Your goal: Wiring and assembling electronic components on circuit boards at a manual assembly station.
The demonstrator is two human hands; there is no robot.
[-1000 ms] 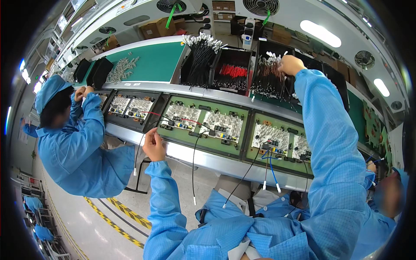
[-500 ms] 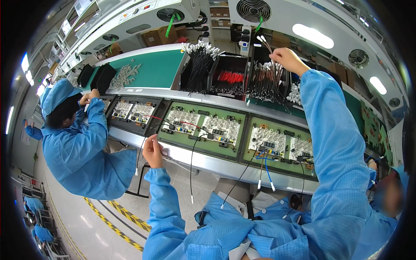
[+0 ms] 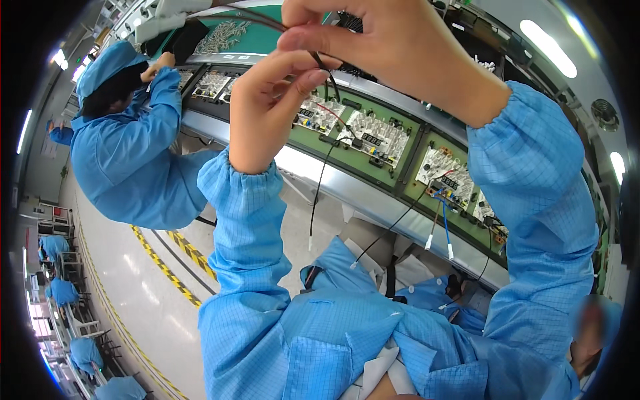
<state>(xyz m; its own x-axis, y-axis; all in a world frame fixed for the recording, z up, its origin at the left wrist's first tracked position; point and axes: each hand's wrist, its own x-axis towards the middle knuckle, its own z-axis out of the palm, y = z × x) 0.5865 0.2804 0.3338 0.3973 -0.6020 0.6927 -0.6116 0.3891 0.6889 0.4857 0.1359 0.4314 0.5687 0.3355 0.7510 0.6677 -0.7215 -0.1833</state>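
Observation:
Raised close in front of me, both hands are on dark brown wires (image 3: pixel 253 13) with white connectors (image 3: pixel 160 27) at their upper left end. My right hand (image 3: pixel 393 50) pinches the wires between thumb and fingertips. Just below it, my left hand (image 3: pixel 260 110) is closed, thumb and forefinger around a wire that runs down past them. Beneath the hands, white circuit boards (image 3: pixel 373 137) with small displays sit in green trays (image 3: pixel 400 177). From one board a black wire (image 3: pixel 317 193) hangs over the front edge; a blue wire (image 3: pixel 446 227) hangs from the board to the right.
A metal rail (image 3: pixel 300 163) runs along the bench front. At the left, a co-worker (image 3: pixel 127 153) in blue works at the same line. Small white parts (image 3: pixel 223 37) lie on the green surface at the back. Another person (image 3: pixel 597 340) is at the right edge.
My right hand has come from the wire bins toward me and leftward, bringing the brown wires. My left hand has risen to meet it and now grips a wire. The view has shifted.

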